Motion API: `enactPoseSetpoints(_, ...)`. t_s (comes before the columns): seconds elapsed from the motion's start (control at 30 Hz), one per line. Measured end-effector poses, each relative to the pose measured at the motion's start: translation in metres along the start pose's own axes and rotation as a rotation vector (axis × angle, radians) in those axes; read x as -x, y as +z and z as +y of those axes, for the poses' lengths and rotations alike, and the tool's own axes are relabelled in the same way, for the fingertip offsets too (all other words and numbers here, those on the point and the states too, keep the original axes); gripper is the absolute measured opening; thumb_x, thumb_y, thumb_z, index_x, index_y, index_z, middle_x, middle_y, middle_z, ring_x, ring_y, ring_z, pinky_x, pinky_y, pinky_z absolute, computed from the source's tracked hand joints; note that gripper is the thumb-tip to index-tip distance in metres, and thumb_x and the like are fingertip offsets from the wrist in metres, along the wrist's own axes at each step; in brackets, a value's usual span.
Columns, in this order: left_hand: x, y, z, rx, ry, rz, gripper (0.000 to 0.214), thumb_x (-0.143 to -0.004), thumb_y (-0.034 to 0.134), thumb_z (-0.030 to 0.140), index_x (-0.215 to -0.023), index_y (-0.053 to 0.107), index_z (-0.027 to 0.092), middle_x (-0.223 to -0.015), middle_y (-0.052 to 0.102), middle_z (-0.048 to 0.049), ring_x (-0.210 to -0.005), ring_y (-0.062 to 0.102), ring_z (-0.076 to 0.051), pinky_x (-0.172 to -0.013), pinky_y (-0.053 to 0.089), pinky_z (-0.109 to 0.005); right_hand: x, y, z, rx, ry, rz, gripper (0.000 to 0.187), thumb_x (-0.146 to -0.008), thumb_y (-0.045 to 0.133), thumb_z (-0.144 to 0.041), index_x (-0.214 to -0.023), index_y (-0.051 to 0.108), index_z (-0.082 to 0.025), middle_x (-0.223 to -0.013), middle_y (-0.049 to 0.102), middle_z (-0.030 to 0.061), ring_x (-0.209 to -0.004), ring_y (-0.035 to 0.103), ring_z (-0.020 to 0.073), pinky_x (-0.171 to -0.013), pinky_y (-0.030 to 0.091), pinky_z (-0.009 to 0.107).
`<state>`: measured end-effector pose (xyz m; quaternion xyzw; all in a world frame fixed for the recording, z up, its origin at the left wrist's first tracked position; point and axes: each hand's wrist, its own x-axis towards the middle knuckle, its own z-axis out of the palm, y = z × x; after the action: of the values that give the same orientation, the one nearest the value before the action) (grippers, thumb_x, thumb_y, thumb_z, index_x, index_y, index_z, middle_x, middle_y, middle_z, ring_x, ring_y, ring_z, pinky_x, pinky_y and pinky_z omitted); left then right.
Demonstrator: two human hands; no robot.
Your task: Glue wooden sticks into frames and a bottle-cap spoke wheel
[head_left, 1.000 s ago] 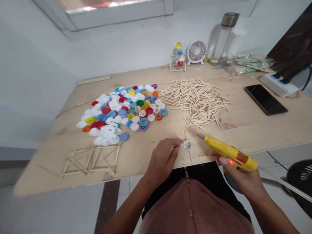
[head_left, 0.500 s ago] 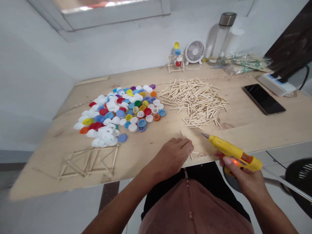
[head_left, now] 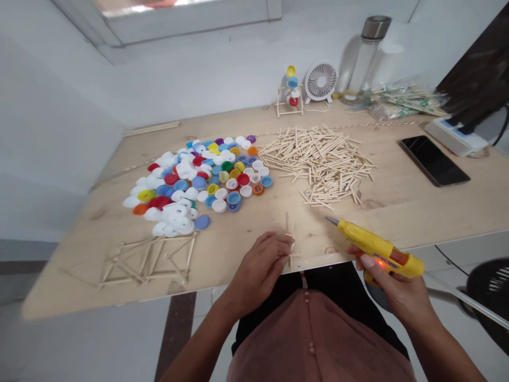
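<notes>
My right hand (head_left: 392, 284) is wrapped around the grip of a yellow hot glue gun (head_left: 374, 241) with a lit red light. Its metal nozzle points left, a little above the table and apart from my left hand. Near the table's front edge my left hand (head_left: 258, 270) is closed at the fingertips on small wooden sticks (head_left: 291, 260). Parts of these sticks are blurred, and my fingers cover the rest. To the left lie square stick frames (head_left: 149, 276) with diagonal pieces. Beyond my hands is a heap of short wooden sticks (head_left: 322, 159).
Many coloured bottle caps (head_left: 199, 183) spread over the wooden table (head_left: 254, 217). A cap-and-stick model (head_left: 292, 90), a small fan (head_left: 321, 81) and a glass bottle (head_left: 363, 61) stand along the wall. At right lie a phone (head_left: 433, 161), a power strip (head_left: 455, 137) and bagged sticks (head_left: 409, 101).
My left hand has moved left along the front edge, and the small sticks at its fingertips have shifted with it. The glue gun stays almost in place in my right hand.
</notes>
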<state>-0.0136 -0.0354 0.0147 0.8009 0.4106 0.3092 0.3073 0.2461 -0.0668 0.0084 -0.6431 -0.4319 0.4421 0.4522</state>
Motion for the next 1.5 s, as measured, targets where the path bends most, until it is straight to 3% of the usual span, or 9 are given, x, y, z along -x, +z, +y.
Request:
enactPoseSetpoints(0.37, 0.021, 0.001, -0.014, -0.062, -0.073, 0.055, 0.013, -0.092, 0.043, 0.015, -0.096, 0.053, 0.022, -0.121, 0.064, -0.0063, -0.121, 0.054, -0.018, -0.111, 0.025, -0.052, 0.008, 0.007, -0.006, 0.024, -0.055, -0.029, 0.025, -0.075, 0.071, -0.042, -0.089, 0.073, -0.022, -0.088, 0.074, 0.0057, -0.079, 0.069, 0.0199, -0.075, 0.058, 0.028)
enactPoseSetpoints(0.5, 0.025, -0.001, -0.016, -0.083, -0.09, 0.156, 0.013, -0.09, 0.045, 0.017, -0.095, 0.056, 0.022, -0.114, 0.066, -0.0073, -0.12, 0.053, -0.021, -0.106, 0.035, -0.051, 0.008, 0.011, -0.007, 0.073, -0.068, -0.076, 0.027, -0.074, 0.07, -0.045, -0.086, 0.074, -0.021, -0.083, 0.074, 0.0061, -0.074, 0.069, 0.0203, -0.069, 0.059, 0.029)
enactPoseSetpoints(0.63, 0.021, -0.004, -0.02, -0.079, -0.123, 0.263, 0.011, -0.09, 0.046, 0.018, -0.091, 0.056, 0.022, -0.096, 0.067, -0.0065, -0.101, 0.06, -0.02, -0.09, 0.048, -0.04, 0.007, 0.016, -0.007, 0.097, -0.058, -0.086, 0.029, -0.074, 0.069, -0.046, -0.087, 0.074, -0.02, -0.08, 0.073, 0.0065, -0.075, 0.069, 0.0211, -0.068, 0.059, 0.029)
enactPoseSetpoints(0.77, 0.01, -0.008, -0.025, -0.11, -0.128, 0.218, 0.011, -0.09, 0.046, 0.018, -0.094, 0.055, 0.022, -0.105, 0.068, -0.0054, -0.101, 0.06, -0.019, -0.09, 0.047, -0.039, 0.006, 0.02, -0.009, 0.097, -0.075, -0.105, 0.027, -0.074, 0.07, -0.045, -0.087, 0.074, -0.021, -0.08, 0.073, 0.005, -0.078, 0.069, 0.0209, -0.071, 0.059, 0.028)
enactPoseSetpoints(0.9, 0.003, -0.008, -0.021, -0.155, -0.146, 0.176, 0.013, -0.089, 0.045, 0.019, -0.091, 0.057, 0.022, -0.094, 0.07, -0.0032, -0.091, 0.061, -0.019, -0.087, 0.046, -0.039, 0.006, 0.021, -0.011, 0.114, -0.076, -0.11, 0.029, -0.075, 0.069, -0.045, -0.088, 0.074, -0.02, -0.082, 0.074, 0.0068, -0.08, 0.07, 0.0223, -0.073, 0.059, 0.03)
enactPoseSetpoints(1.17, 0.016, 0.005, -0.009, -0.186, -0.206, 0.265, 0.011, -0.089, 0.047, 0.02, -0.088, 0.058, 0.022, -0.085, 0.067, -0.0026, -0.084, 0.06, -0.019, -0.08, 0.046, -0.037, 0.004, 0.023, -0.006, 0.144, -0.107, -0.094, 0.03, -0.074, 0.068, -0.049, -0.084, 0.074, -0.021, -0.085, 0.075, 0.0072, -0.081, 0.07, 0.0244, -0.073, 0.06, 0.034)
enactPoseSetpoints(1.3, 0.016, 0.005, -0.011, -0.235, -0.229, 0.267, 0.01, -0.088, 0.049, 0.019, -0.087, 0.058, 0.021, -0.083, 0.066, -0.0024, -0.082, 0.059, -0.019, -0.079, 0.045, -0.037, 0.0, 0.024, -0.008, 0.144, -0.094, -0.151, 0.027, -0.075, 0.069, -0.046, -0.085, 0.072, -0.022, -0.087, 0.075, 0.0052, -0.079, 0.071, 0.0229, -0.072, 0.06, 0.033)
enactPoseSetpoints(1.5, 0.013, 0.006, -0.012, -0.311, -0.164, 0.246, 0.009, -0.088, 0.048, 0.017, -0.086, 0.057, 0.02, -0.081, 0.066, -0.0033, -0.08, 0.058, -0.02, -0.078, 0.043, -0.038, -0.006, 0.025, -0.006, 0.151, -0.115, -0.172, 0.024, -0.076, 0.068, -0.042, -0.091, 0.072, -0.024, -0.088, 0.075, 0.003, -0.081, 0.071, 0.0217, -0.074, 0.06, 0.033)
